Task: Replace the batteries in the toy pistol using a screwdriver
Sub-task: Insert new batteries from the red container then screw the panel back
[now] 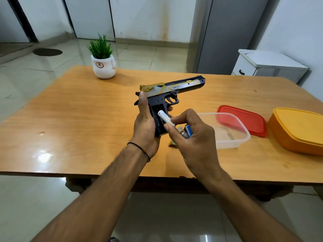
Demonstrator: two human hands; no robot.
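Observation:
My left hand [144, 123] grips the handle of a black and gold toy pistol [172, 89], held above the wooden table [78, 119] with the barrel pointing right. The battery compartment [158, 117] in the handle lies open and faces me. My right hand [190, 135] pinches a white battery [164, 117] between thumb and forefinger, its tip at the open compartment. More batteries, one blue [188, 130], lie on the table under my right hand, partly hidden. A small yellowish piece [172, 144] lies beside them. No screwdriver shows.
A clear plastic box [232, 137] stands right of my hands, its red lid [243, 121] behind it. An orange lidded box [297, 130] sits at the far right. A small potted plant [103, 58] stands at the table's back left.

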